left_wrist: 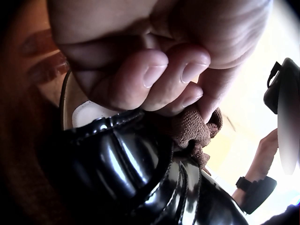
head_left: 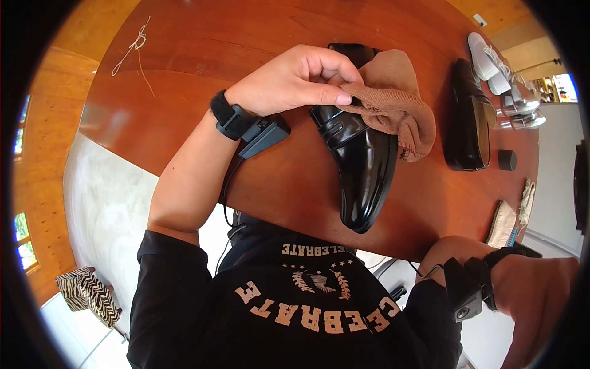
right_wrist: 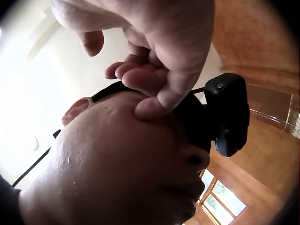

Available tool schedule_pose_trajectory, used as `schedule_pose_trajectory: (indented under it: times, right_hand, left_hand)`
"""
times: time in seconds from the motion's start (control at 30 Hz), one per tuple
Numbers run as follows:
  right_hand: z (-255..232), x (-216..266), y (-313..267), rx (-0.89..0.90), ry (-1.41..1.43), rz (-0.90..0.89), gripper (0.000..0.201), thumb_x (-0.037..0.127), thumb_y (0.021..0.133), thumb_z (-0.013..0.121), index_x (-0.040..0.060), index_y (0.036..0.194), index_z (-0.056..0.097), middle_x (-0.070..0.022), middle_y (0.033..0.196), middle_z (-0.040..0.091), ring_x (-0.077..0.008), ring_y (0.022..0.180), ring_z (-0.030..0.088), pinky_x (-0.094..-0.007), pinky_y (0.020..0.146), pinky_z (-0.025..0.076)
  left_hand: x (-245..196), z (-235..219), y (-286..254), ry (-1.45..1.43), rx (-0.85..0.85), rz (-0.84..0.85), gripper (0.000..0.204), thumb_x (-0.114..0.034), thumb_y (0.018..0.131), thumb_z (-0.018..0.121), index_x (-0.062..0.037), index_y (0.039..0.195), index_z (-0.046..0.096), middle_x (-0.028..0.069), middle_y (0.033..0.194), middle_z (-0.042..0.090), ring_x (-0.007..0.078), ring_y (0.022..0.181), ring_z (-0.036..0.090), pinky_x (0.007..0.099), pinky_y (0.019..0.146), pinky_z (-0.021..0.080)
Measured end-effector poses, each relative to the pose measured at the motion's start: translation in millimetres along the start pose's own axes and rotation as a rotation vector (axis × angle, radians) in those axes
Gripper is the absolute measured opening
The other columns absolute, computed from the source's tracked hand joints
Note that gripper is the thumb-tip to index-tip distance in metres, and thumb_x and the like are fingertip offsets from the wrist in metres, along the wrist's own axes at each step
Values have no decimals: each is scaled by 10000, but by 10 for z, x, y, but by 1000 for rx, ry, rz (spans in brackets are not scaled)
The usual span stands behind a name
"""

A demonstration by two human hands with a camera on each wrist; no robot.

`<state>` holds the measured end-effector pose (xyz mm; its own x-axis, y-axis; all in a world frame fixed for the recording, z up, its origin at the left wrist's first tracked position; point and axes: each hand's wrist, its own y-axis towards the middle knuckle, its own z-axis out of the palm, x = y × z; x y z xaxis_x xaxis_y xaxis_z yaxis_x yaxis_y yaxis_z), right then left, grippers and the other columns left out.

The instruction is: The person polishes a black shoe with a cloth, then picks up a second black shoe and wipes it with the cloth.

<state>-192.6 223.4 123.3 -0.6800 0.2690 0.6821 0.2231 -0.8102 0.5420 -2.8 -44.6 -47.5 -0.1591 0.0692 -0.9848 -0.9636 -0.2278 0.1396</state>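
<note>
My left hand (head_left: 307,80) pinches a brown knit cloth (head_left: 396,101) at its edge, between thumb and fingers. The cloth drapes over one side of a glossy black dress shoe (head_left: 362,172), whose toe points toward the table's near edge. In the left wrist view, curled fingers hang over the shoe's opening, and a bunch of the brown cloth (left_wrist: 192,131) shows by the thumb. My right hand (right_wrist: 159,51) is raised to the face, an index fingertip touching beside the eye and the other fingers loosely bent. It holds nothing.
Another black shoe (head_left: 464,117) lies to the right, near white sneakers (head_left: 485,58) and silvery shoes (head_left: 519,101). A small black cylinder (head_left: 507,160) and a blue-bristled brush (head_left: 504,224) are close to the right edge. Pale string (head_left: 136,46) lies at far left on the brown table (head_left: 196,80).
</note>
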Motion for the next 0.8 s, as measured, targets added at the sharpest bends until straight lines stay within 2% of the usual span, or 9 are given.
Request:
schedule_pose_trajectory:
  times: [0.13,0.2,0.3,0.4,0.6,0.7,0.8]
  right_hand:
    - [-97,-36,49,-6,-208,-32,68,-7,754,654,54,731,636,-83,741,571,-232,629,618,-336,590,594]
    - [-177,-17,86,-43,-496,-51,66,8,742,671,72,747,654,-70,743,568,-222,635,608,-335,595,583]
    - [-305,-66,164,-87,-1015,19,83,31,723,697,98,770,682,-51,746,565,-207,645,593,-332,602,567]
    - [-356,-184,228,-9,-1297,108,114,54,704,723,124,792,709,-32,748,562,-191,654,578,-330,610,550]
    - [-184,-504,293,228,-1475,51,188,100,667,775,177,838,764,6,753,556,-160,673,549,-325,625,518]
    - [-127,-720,331,280,-1579,-39,278,76,675,692,198,903,793,0,753,547,-162,652,542,-314,564,508]
    - [18,-754,297,199,-1603,-9,277,152,683,724,247,930,805,14,764,546,-162,646,547,-308,587,523]
  left_hand:
    - [-2,5,-3,6,-10,0,186,-72,942,706,-4,1112,671,20,995,698,82,919,642,248,853,522]
    - [-3,4,1,3,-2,1,195,-84,949,706,-3,1123,675,19,1003,704,82,924,644,249,856,523]
    - [-5,-18,-5,9,13,-5,211,-101,954,709,-1,1138,679,17,1011,710,80,929,645,249,858,523]
    - [-34,-4,-6,28,4,-33,212,-86,940,711,1,1128,664,18,1003,695,75,920,636,246,849,520]
    - [10,-8,-16,0,-7,7,214,-113,962,717,-13,1146,679,9,981,711,74,901,641,242,835,515]
    - [36,-25,-20,-24,-5,3,215,-101,960,717,-19,1154,675,6,977,709,68,891,635,236,810,510]
    - [33,-31,-31,-30,-11,-7,218,-92,958,718,-22,1159,672,4,973,708,64,883,632,230,793,506]
